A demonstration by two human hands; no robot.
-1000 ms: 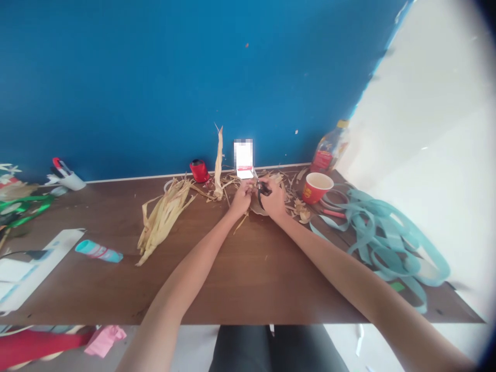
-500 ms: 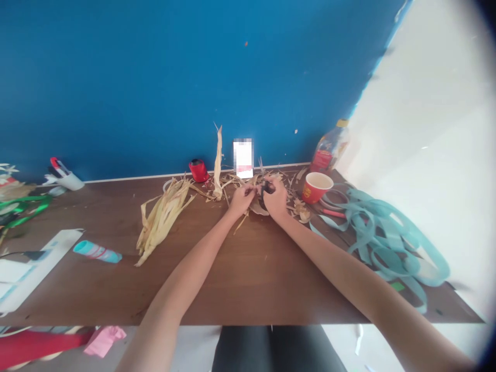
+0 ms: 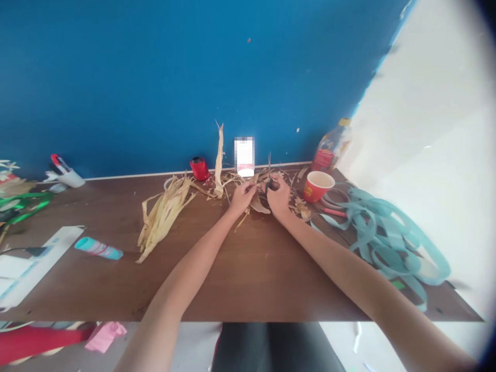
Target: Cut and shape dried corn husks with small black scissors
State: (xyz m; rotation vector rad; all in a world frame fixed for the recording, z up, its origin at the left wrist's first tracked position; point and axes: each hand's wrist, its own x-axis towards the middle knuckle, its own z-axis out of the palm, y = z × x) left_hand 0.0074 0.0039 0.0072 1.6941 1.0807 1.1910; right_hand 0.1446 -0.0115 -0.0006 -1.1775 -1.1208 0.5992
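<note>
The left hand (image 3: 242, 199) has its grip pinched together, seemingly on a small brown piece of dried husk (image 3: 259, 186), mostly hidden by the fingers, over the far middle of the brown wooden counter (image 3: 267, 279). The right hand (image 3: 278, 195) has its grip curled round a pair of black-handled metal scissors (image 3: 268, 185), the thin blades pointing to the far side; how wide they stand cannot be told.

The hands are so near each other that a slip of the scissors could nick the left fingertips. Dry husk is likely brittle, so a hard pinch or crooked cut might split it, and the pale and brown husk shreds (image 3: 302, 206) around could swallow a trimmed bit. A wide swing of the right hand might tip the red paper cup with a white inside (image 3: 318, 186).

That cup stands upright, its bottom out of sight. Just beyond it, a see-through plastic bottle with a yellow cap and red label (image 3: 327, 150) shows no readable level. At far left, a tilted white cup (image 3: 73, 179) holds pens (image 3: 59, 163), one red-topped
</note>
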